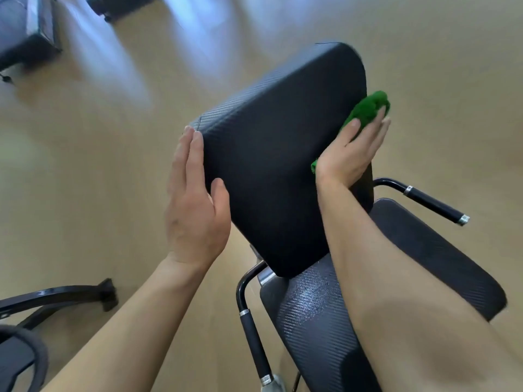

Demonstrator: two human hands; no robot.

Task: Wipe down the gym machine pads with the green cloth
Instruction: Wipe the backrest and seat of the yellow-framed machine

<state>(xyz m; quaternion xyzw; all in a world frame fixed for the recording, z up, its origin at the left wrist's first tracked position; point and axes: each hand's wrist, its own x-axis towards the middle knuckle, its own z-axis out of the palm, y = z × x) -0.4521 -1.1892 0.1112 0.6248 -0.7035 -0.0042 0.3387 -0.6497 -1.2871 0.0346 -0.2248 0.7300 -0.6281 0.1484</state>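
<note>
A black textured back pad (271,154) of the gym machine stands tilted in the middle of the view. My left hand (195,205) rests flat against the pad's left edge, fingers straight, holding nothing. On the pad's right edge my right hand (351,154) presses the bunched green cloth (368,108) against the side; the cloth sticks out above my fingers and a small corner shows below my wrist. Below the pad lies the black seat pad (317,315), partly covered by my right forearm.
Two black handles with chrome ends flank the seat, one at the right (435,202) and one at the lower middle (254,340). A black curved machine frame (56,295) lies at the lower left. Another dark piece of equipment (25,26) stands at the top left on the wooden floor.
</note>
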